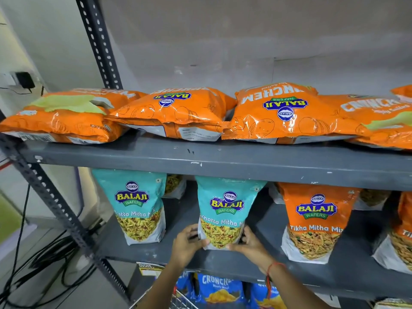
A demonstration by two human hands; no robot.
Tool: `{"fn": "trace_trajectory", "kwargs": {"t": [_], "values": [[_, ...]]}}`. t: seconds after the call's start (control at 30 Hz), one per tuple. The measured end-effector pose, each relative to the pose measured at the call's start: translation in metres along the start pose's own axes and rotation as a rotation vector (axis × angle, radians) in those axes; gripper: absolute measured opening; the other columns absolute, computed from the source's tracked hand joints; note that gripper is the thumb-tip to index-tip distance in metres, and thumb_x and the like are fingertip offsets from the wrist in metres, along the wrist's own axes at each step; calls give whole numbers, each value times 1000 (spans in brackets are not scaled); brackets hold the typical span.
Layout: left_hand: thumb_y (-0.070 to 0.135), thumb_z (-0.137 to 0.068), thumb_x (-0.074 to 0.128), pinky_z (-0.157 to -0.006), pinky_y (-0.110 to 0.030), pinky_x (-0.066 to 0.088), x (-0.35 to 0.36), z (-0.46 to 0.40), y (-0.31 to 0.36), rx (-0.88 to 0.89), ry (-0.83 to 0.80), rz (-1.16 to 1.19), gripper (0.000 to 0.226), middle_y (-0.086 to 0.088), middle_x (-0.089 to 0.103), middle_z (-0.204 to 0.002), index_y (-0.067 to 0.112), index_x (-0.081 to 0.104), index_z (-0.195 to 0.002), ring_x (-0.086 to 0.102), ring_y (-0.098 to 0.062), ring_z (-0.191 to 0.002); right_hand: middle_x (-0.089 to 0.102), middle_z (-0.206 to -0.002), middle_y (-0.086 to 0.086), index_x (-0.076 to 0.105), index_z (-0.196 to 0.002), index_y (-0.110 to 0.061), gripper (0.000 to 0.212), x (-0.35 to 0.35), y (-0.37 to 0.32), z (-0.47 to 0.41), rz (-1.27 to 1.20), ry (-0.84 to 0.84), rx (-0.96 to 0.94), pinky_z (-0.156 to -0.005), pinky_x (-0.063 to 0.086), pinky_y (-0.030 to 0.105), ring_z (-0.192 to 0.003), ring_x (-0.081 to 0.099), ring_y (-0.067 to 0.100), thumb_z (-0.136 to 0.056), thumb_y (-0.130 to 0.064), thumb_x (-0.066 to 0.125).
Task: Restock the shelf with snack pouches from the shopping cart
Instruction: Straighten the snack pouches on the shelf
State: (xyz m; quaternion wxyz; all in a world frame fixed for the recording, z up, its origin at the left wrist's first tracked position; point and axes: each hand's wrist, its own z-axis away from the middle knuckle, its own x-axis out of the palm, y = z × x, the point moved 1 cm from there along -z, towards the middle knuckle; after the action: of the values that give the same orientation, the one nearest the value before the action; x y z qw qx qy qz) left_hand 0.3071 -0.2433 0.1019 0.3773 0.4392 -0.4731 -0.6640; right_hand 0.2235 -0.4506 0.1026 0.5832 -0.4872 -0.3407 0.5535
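Observation:
A teal Khatta Mitha Mix pouch (225, 210) stands upright on the grey middle shelf (256, 267). My left hand (189, 243) grips its lower left corner and my right hand (250, 245) grips its lower right corner, both at the pouch's base. A second teal pouch (139, 204) stands to the left. An orange Tikha Mitha Mix pouch (316, 219) stands to the right, with another orange one (401, 237) cut off at the frame edge. The shopping cart's wire rim (178, 301) shows at the bottom between my forearms.
Several orange wafer bags (174, 112) lie flat on the upper shelf (223, 161). Blue Crunchex bags (218, 288) sit below. More pouches stand behind the front row. A slotted steel upright (55, 204) and black cables (44, 259) are at the left.

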Motion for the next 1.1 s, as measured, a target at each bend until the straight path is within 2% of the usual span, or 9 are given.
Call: {"fn": "trace_trajectory", "kwargs": {"t": [0.13, 0.27, 0.4, 0.53, 0.67, 0.73, 0.83, 0.97, 1.1], "values": [[9, -66, 83, -63, -8, 52, 9, 24, 15, 39, 105, 24, 49, 6, 66, -99, 14, 56, -107, 64, -5, -85, 55, -125, -8, 37, -123, -32, 76, 2, -9, 17, -30, 42, -29, -73, 51, 10, -110, 54, 3, -66, -7, 82], [28, -64, 84, -67, -23, 53, 12, 53, 40, 126, 239, -20, 39, 12, 66, -89, 24, 58, -92, 65, -6, -78, 26, -156, 6, 13, -149, -28, 112, -3, -17, 56, -68, 136, -46, -112, 37, 45, -141, 29, 23, -64, -14, 85], [19, -66, 82, -63, -14, 52, 36, 83, 72, 197, 176, -16, 24, 11, 68, -78, 22, 64, -81, 64, -1, -68, 26, -155, 6, 19, -147, -31, 105, -21, -18, 113, -131, 240, -97, -113, 35, 48, -142, 27, 24, -66, -18, 85], [20, -66, 83, -69, -22, 53, 76, 105, 94, 231, 65, 15, 27, 6, 68, -74, 13, 68, -87, 61, 3, -59, 39, -144, -1, 32, -142, -30, 88, -47, -15, 162, -141, 378, -134, -111, 38, 48, -136, 35, 19, -71, -17, 81], [20, -66, 83, -59, -5, 48, 121, 116, 99, 259, -30, -26, 35, 5, 67, -78, 14, 68, -97, 63, 7, -63, 45, -135, 3, 37, -134, -28, 70, -84, -5, 193, -133, 491, -121, -109, 38, 43, -124, 41, 18, -77, -14, 76], [19, -66, 84, -67, -11, 52, 141, 117, 95, 215, -98, -26, 43, 1, 66, -85, 12, 66, -104, 65, -5, -74, 41, -140, 1, 34, -139, -26, 71, -104, 3, 197, -133, 491, -105, -111, 37, 49, -131, 40, 23, -81, -15, 73], [16, -63, 85, -85, -37, 55, 170, 110, 87, 150, -159, -65, 56, -4, 65, -99, 9, 61, -114, 65, -23, -89, 31, -153, 8, 25, -146, -21, 77, -137, 14, 193, -129, 506, -70, -110, 36, 53, -138, 35, 30, -84, -17, 70], [6, -65, 82, -87, -35, 49, 209, 90, 77, 84, -155, -59, 68, -6, 60, -109, 5, 53, -126, 62, -27, -100, 29, -152, 14, 25, -146, -16, 80, -179, 32, 162, -115, 498, -8, -109, 38, 51, -136, 36, 33, -82, -9, 71], [7, -69, 80, -85, -29, 47, 242, 74, 68, 24, -150, 1, 65, 0, 59, -111, 13, 48, -125, 61, -18, -96, 31, -151, 13, 24, -147, -16, 87, -210, 52, 124, -74, 410, 35, -109, 38, 46, -138, 34, 31, -76, -7, 75]]}}
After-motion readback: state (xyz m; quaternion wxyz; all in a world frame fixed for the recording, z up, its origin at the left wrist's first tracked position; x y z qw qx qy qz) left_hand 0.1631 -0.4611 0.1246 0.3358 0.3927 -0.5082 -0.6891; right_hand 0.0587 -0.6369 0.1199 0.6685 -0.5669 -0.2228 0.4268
